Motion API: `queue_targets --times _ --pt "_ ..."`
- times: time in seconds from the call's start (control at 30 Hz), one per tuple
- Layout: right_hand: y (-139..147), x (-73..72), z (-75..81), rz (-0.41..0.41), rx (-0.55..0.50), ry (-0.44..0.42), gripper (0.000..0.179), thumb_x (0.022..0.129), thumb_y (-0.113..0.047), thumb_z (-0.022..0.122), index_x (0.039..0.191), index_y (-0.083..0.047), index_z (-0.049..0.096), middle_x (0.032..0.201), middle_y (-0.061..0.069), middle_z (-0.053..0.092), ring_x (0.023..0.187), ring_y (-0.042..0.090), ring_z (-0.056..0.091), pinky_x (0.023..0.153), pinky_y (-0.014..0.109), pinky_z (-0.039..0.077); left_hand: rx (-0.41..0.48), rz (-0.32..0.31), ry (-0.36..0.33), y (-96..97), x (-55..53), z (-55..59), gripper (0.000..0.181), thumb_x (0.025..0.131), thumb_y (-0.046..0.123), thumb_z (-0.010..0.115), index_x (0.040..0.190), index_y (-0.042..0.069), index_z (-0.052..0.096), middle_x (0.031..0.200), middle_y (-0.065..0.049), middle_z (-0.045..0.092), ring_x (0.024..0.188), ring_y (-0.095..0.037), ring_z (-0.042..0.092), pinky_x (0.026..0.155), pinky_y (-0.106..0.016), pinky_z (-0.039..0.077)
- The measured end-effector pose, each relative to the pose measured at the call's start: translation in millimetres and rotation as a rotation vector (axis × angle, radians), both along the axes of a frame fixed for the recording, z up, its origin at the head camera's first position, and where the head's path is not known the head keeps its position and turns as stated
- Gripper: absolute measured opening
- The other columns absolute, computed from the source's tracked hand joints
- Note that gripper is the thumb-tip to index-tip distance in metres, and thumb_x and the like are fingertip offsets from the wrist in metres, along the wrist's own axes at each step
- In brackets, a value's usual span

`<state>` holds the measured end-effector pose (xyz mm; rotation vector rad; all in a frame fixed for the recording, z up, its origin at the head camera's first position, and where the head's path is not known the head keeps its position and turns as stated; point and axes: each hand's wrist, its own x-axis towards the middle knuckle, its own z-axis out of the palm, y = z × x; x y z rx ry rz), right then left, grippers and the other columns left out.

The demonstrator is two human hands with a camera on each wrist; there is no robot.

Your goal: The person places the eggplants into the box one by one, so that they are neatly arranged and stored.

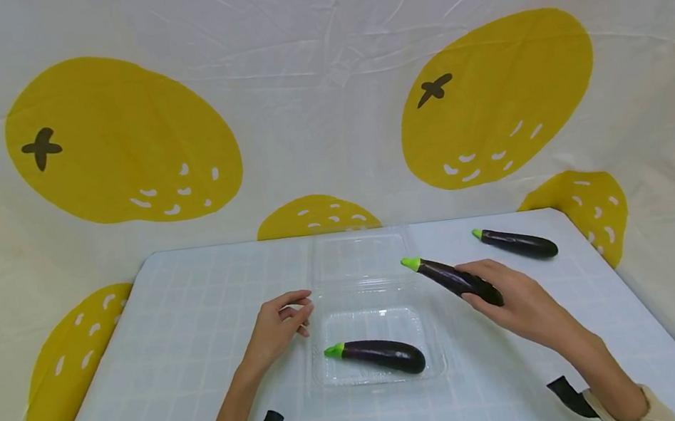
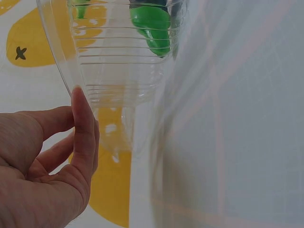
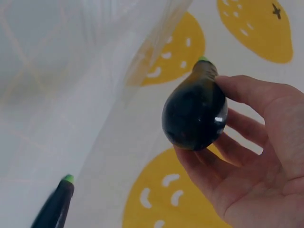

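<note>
My right hand [image 1: 512,297] grips a dark purple eggplant [image 1: 450,276] by its thick end, holding it above the table with its green stem toward the upper left. In the right wrist view, the thumb and fingers [image 3: 242,90] lie around the rounded end of this eggplant [image 3: 194,111]. A second eggplant [image 1: 384,355] lies in the base of an open clear plastic clamshell box [image 1: 440,369]. My left hand [image 1: 279,326] is beside the box's left edge, its fingers loosely bent. In the left wrist view, a fingertip [image 2: 78,92] is at the box's rim; contact is hard to tell.
A third eggplant [image 1: 520,244] lies at the table's far right. The clamshell lid [image 1: 360,258] is folded back toward the table's rear edge. Behind the pale checked table [image 1: 193,288] hangs a white cloth [image 1: 311,113] printed with yellow fruit.
</note>
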<state>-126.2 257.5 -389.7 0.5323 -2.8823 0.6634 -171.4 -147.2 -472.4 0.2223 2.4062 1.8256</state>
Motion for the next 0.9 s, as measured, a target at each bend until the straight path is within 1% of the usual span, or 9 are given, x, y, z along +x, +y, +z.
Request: queue_targets --times 0.1,0.23,0.4,0.47,0.6,0.7,0.9 --pt "-6 -1.2 0.0 0.025 0.008 0.0 0.045 0.095 -0.021 0.077 0.137 -0.013 0.063 0.131 0.011 0.065 0.105 0.027 0.064 0.087 0.05 0.059 0.004 0.002 0.001 0.1 0.3 1.0 0.035 0.099 0.008 0.068 0.132 -0.006 0.064 0.113 -0.019 0.068 0.064 -0.021 0.067 0.067 -0.025 0.058" --pt "-15 -3.6 -1.0 0.076 0.012 0.03 0.044 0.095 -0.02 0.077 0.136 -0.014 0.064 0.13 0.008 0.065 0.102 0.023 0.063 0.084 0.045 0.059 0.008 -0.001 0.003 0.3 0.9 2.0 0.036 0.1 0.008 0.068 0.132 -0.006 0.064 0.114 -0.019 0.068 0.064 -0.023 0.067 0.067 -0.025 0.058" --pt "-26 -6.4 -2.6 0.136 0.018 0.048 0.044 0.094 -0.02 0.078 0.136 -0.015 0.064 0.129 0.003 0.065 0.101 0.019 0.063 0.084 0.042 0.059 0.001 0.007 0.001 1.5 0.3 0.7 0.037 0.099 0.008 0.069 0.133 -0.007 0.063 0.115 -0.018 0.068 0.065 -0.025 0.067 0.066 -0.023 0.056" --pt "-30 -7.9 -3.8 0.151 0.021 0.047 0.044 0.094 -0.02 0.078 0.136 -0.015 0.064 0.129 0.002 0.066 0.102 0.019 0.063 0.085 0.042 0.059 -0.018 0.021 -0.005 2.5 -0.2 0.9 0.036 0.1 0.005 0.067 0.133 -0.009 0.062 0.114 -0.021 0.067 0.065 -0.027 0.066 0.066 -0.023 0.057" --pt "-37 -10.1 -5.9 0.178 0.023 0.041 0.045 0.093 -0.019 0.079 0.136 -0.014 0.065 0.13 0.003 0.066 0.105 0.019 0.065 0.088 0.042 0.059 -0.015 0.023 -0.007 2.4 0.3 1.3 0.036 0.1 0.004 0.067 0.132 -0.01 0.062 0.114 -0.021 0.067 0.066 -0.026 0.066 0.065 -0.025 0.057" --pt "-42 -10.7 -7.3 0.201 0.023 0.046 0.046 0.092 -0.019 0.08 0.136 -0.013 0.065 0.129 0.004 0.066 0.107 0.02 0.066 0.09 0.042 0.059 0.011 0.011 -0.006 2.0 0.9 1.6 0.037 0.099 0.007 0.069 0.133 -0.007 0.063 0.115 -0.019 0.067 0.066 -0.024 0.066 0.065 -0.025 0.058" --pt "-51 -12.3 -10.4 0.245 0.024 0.058 0.046 0.092 -0.017 0.08 0.135 -0.012 0.065 0.129 0.003 0.067 0.112 0.021 0.067 0.091 0.042 0.058 0.011 0.011 -0.023 3.0 1.8 4.8 0.037 0.099 0.01 0.069 0.132 -0.006 0.064 0.115 -0.017 0.068 0.066 -0.024 0.067 0.066 -0.023 0.057"
